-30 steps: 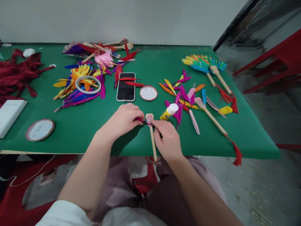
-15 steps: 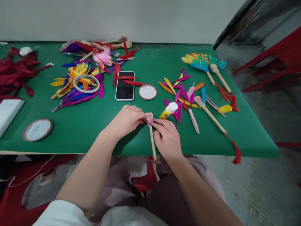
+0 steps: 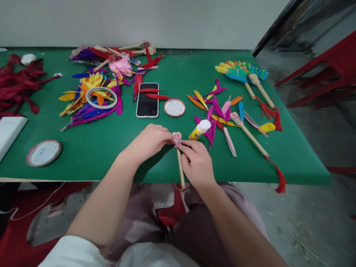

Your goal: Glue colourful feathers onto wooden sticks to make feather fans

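Observation:
A thin wooden stick point(image 3: 180, 168) with a rounded paddle head point(image 3: 177, 138) lies at the near edge of the green table point(image 3: 111, 148). My left hand point(image 3: 150, 140) is curled with its fingertips pinched at the left side of the head; what they hold is hidden. My right hand point(image 3: 196, 163) is closed around the stick just below the head, thumb and forefinger pressing at it. A yellow glue stick point(image 3: 199, 130) with a white cap lies just right of the head.
A phone point(image 3: 147, 100) and a round lid point(image 3: 174, 108) lie beyond my hands. Loose coloured feathers point(image 3: 217, 111), another stick point(image 3: 251, 138) and a finished feather fan point(image 3: 241, 74) are to the right. A feather pile with a tape ring point(image 3: 100, 98) is left; a second lid point(image 3: 43, 152) sits near-left.
The dark red feather tip seen at my left fingertips a second ago is now hidden. My hands have closed in slightly on the paddle head; the view shifted a little.

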### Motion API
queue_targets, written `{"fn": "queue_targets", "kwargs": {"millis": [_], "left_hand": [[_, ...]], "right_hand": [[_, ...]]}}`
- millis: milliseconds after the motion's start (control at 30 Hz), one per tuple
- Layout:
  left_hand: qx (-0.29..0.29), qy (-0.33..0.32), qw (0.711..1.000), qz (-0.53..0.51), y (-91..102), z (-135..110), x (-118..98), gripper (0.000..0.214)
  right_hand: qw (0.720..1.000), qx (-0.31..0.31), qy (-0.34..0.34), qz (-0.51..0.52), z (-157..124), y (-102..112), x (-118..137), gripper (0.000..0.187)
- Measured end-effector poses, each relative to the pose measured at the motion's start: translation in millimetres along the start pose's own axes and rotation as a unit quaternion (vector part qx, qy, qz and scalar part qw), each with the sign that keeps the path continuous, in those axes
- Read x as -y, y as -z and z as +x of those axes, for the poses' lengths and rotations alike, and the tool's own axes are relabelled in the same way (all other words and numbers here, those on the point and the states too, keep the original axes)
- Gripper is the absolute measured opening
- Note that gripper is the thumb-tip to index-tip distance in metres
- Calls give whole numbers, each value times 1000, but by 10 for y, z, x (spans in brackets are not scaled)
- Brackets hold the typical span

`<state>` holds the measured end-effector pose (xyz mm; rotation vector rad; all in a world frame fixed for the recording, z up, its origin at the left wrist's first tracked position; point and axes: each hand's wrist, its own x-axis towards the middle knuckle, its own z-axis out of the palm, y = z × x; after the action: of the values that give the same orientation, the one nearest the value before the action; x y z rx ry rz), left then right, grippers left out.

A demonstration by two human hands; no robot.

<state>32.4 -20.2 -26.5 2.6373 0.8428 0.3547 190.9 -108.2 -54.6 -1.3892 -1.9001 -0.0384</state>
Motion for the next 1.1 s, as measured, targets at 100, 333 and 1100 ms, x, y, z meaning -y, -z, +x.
{"fn": "queue_targets", "kwargs": {"millis": [100,333,1100], "left_hand": [[5,1,1000,-6,6,4,-2,18],[7,5,1000,7,4,3,-3,20],[7,4,1000,-5,2,3,5,19]], "right_hand": [[1000,-12,-18,11,3,0,0,34],[1000,24,-5,-9,5,-19,1,31],[999,9,-31,-14,-10,-20,16,27]]}}
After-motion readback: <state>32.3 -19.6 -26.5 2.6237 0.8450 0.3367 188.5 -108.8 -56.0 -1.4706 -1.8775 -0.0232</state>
